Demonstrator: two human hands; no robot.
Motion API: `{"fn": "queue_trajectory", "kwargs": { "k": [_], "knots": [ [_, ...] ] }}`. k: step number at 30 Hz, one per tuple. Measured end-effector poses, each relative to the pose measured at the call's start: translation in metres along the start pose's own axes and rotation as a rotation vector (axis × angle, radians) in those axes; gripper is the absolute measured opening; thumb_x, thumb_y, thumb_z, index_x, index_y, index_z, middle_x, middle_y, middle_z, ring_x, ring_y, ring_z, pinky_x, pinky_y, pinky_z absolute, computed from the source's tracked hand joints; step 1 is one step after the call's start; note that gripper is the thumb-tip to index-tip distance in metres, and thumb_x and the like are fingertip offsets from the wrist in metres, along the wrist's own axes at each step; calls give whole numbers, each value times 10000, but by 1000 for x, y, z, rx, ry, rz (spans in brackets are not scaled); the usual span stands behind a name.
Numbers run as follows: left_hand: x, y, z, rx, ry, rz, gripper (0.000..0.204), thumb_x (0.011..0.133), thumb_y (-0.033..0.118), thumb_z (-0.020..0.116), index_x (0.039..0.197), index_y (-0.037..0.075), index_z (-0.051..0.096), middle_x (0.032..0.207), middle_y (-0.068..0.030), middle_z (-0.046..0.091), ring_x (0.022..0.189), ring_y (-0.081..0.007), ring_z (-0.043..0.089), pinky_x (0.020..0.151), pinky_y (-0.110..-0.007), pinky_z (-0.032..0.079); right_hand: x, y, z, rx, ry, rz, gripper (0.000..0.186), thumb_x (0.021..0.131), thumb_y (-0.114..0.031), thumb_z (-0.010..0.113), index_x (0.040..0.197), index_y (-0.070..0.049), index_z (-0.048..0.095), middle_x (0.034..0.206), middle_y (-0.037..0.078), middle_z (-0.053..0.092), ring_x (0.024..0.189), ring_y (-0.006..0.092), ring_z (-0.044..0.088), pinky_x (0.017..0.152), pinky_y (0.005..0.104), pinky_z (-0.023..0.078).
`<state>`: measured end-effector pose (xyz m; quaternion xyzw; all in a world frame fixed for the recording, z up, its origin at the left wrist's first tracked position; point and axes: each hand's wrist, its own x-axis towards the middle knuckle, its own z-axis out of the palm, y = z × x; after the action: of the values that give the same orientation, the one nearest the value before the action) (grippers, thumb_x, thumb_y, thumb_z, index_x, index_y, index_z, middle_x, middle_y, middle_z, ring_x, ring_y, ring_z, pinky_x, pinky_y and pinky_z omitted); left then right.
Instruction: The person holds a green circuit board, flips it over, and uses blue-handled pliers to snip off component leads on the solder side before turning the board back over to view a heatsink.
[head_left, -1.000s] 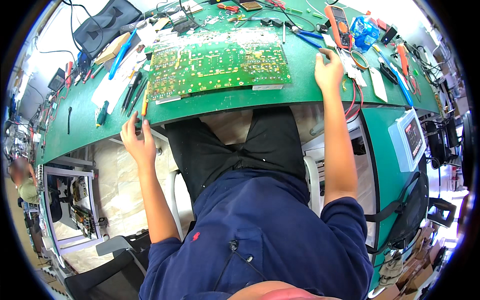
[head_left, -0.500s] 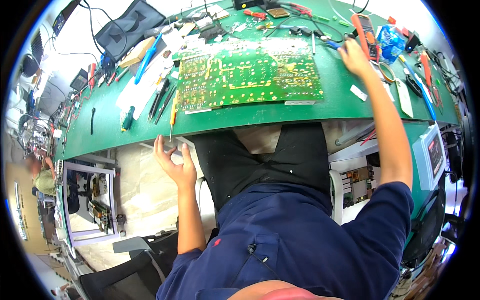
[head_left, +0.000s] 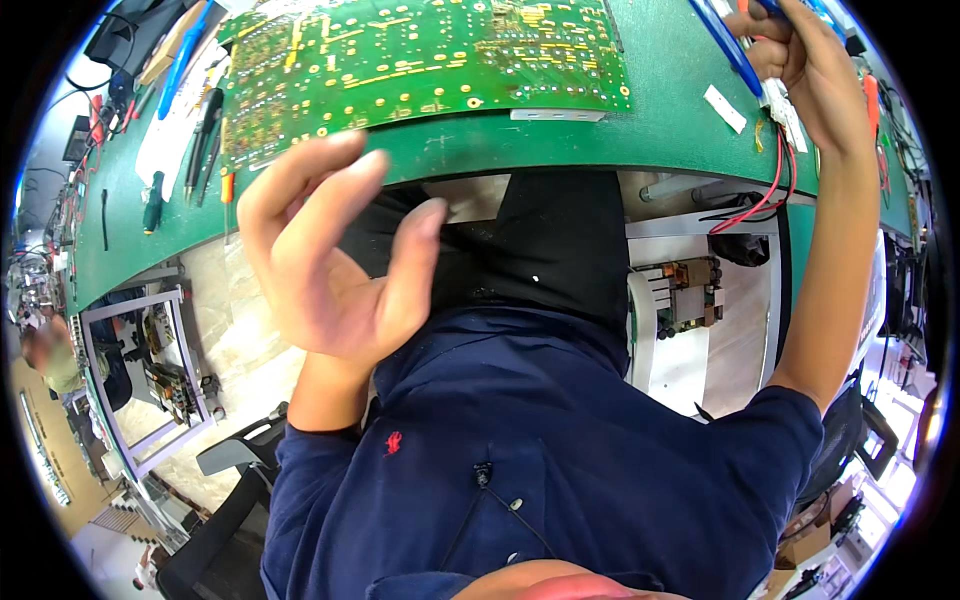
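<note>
My left hand (head_left: 335, 270) is raised close in front of me, above my lap. Its fingers are bent but apart, and nothing is in them. Beyond it a large green circuit board (head_left: 420, 60) lies on the green bench, its upper edge cut off by the view. At the upper right my right hand (head_left: 815, 75) is closed on a tool with long blue handles (head_left: 728, 45), whose head is out of view. Right below that hand is a white connector (head_left: 785, 115) with red and black wires hanging past the bench edge; whether the fingers touch it I cannot tell.
On the bench's left lie a blue tool (head_left: 186, 60), black pen-like tools (head_left: 203, 140), an orange-handled screwdriver (head_left: 228, 187) and a dark green one (head_left: 154, 205). A white strip (head_left: 725, 108) lies right of the board. Under the bench another circuit board (head_left: 690, 295) shows.
The view has tilted, so the board sits higher and further left. My left hand has come up closer. My right hand now shows long blue handles, and the red and black wires have appeared beneath it.
</note>
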<state>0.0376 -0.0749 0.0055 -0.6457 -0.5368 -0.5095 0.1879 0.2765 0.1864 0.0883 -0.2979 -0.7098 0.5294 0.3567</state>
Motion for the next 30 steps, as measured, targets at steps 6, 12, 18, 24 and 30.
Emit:
{"fn": "queue_trajectory", "kwargs": {
  "k": [6,12,18,24,30],
  "knots": [
    [31,7,45,156,-163,145,552,713,238,843,1166,-16,653,1245,-201,566,1147,-333,547,992,-408,420,-20,-1,12,-289,-261,219,429,1022,-406,438,1001,-1,578,699,172,656,497,196,638,438,251,497],
    [46,-1,73,60,-325,112,617,627,373,815,1124,25,700,1070,-120,667,1041,-305,599,971,-427,411,-30,-5,9,-269,-330,257,457,1048,-363,349,835,7,510,548,146,588,396,176,592,322,232,453],
    [41,-3,93,-142,-363,85,501,587,328,792,1000,51,733,885,-58,680,807,-240,605,785,-390,444,-40,-6,25,-274,-186,213,381,1047,-284,380,906,45,511,610,134,553,364,145,549,274,208,386],
    [36,3,93,-261,-375,-31,506,609,331,804,993,14,712,869,-82,681,758,-240,585,680,-339,441,-36,8,12,-97,-306,306,508,1013,-392,430,979,103,540,652,161,578,328,156,532,251,200,364],
    [35,10,99,-371,-264,-173,472,673,315,809,1013,8,697,871,-83,685,768,-250,595,699,-320,471,-2,9,-2,186,-642,246,1033,786,-775,560,1053,223,542,679,220,651,505,256,674,456,306,572]
  ]
}}
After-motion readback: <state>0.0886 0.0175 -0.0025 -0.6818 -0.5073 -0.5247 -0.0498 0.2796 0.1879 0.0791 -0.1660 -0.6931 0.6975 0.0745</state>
